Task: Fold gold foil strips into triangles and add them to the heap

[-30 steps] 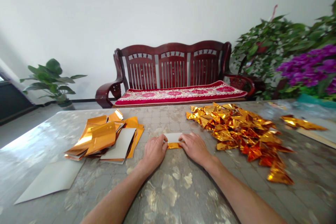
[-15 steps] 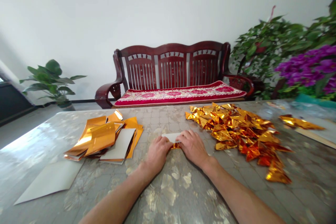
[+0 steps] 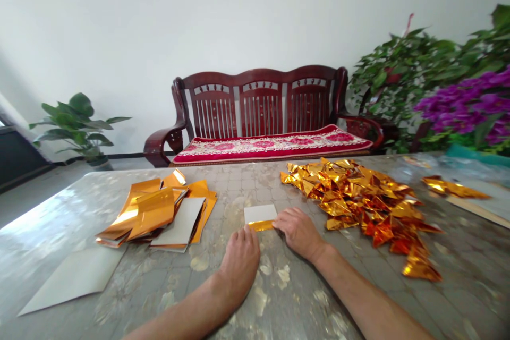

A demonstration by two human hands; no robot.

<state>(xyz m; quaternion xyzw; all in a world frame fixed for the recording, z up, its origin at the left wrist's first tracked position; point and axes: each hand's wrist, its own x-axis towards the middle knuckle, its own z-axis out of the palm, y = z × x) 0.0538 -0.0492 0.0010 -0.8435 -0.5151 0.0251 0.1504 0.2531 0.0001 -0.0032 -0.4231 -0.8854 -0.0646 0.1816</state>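
From remote seat, I'm viewing grey, flower-patterned counter (image 3: 287,308), shining at left. Mid-counter, small white sheet (image 3: 260,213) is lying flat, gold strip (image 3: 261,226) running along near edge. To left, loose pile of gold and white sheets (image 3: 155,210) is spreading; single pale sheet (image 3: 75,279) is lying in front. To right, heap of folded gold pieces (image 3: 350,191) is sprawling; beyond, clear plastic (image 3: 427,165) and pale board (image 3: 484,207) are resting.

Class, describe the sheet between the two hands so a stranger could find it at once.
Start at the red wooden bench, then drop to the table before it. Between the gold sheets and the folded foil pieces, a small sheet lies at the left hand and right hand. Its white face with a gold near edge sets it apart.
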